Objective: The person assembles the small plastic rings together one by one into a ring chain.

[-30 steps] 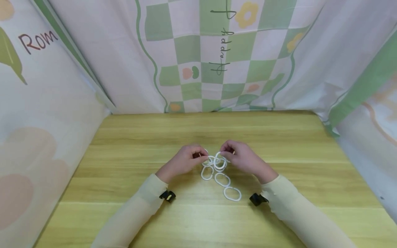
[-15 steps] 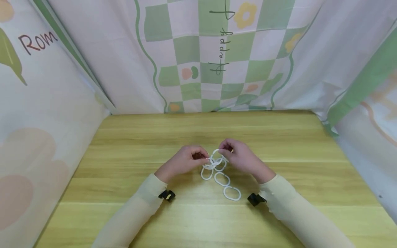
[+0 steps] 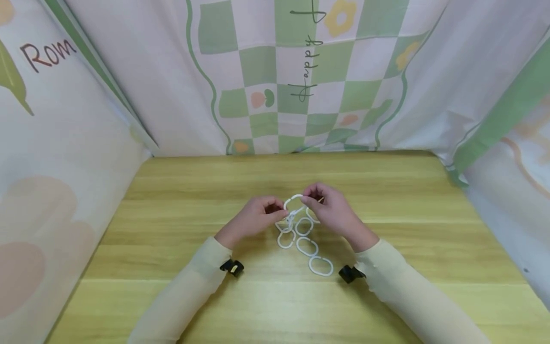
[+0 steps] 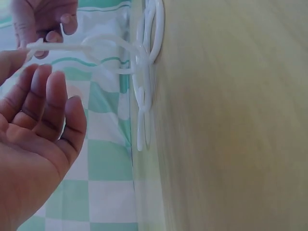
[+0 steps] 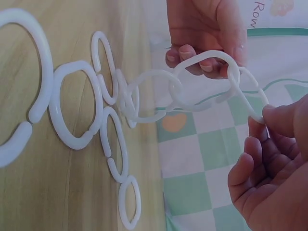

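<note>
My right hand pinches a white plastic curtain ring with a gap in its side, between thumb and forefinger. Close on its left, my left hand pinches with thumb and fingertips where this ring meets a second linked ring. From there more linked rings hang in a short chain down to the wooden table. In the left wrist view, the other fingers of my left hand are loosely bent below the pinch. Several white rings lie below the hands, one nearest the front.
The wooden table ends at a hanging cloth with green and white checks behind. Printed cloth also hangs at the left and right sides. Both wrists carry a small black camera mount.
My right hand has moved a little away from me, raising its ring and drawing the linked rings upward. The left hand has shifted slightly upward too. The front rings stay put.
</note>
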### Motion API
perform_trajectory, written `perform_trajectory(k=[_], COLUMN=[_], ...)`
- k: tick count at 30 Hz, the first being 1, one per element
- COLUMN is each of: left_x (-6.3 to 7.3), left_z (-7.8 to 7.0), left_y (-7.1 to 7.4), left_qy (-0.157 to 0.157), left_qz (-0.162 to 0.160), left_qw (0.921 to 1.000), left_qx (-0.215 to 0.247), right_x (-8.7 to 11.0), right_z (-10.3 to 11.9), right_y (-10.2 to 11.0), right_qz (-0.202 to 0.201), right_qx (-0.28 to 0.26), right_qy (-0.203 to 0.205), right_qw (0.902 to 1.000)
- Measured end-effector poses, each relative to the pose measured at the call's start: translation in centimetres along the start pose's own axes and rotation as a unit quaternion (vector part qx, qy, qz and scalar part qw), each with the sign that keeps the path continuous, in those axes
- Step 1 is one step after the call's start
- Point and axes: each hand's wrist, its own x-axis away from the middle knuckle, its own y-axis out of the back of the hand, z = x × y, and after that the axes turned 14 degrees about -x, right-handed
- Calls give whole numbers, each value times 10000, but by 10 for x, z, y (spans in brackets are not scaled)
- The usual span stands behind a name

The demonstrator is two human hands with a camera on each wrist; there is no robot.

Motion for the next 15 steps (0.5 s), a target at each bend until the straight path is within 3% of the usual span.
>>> perform_trajectory(k=[8, 15], left_x=[3, 4], left_z=[1, 1], left_y=[1, 1], left_qy=[40, -5], left_qz=[-180, -235], left_qw=[9998, 9995], left_qx=[116, 206], right_x=[4, 12], right_z=[-1, -6], right_y=[0, 5], right_qz=[102, 275], right_qx=[-157, 15], right_qy=[32, 73], right_qw=[9998, 9996])
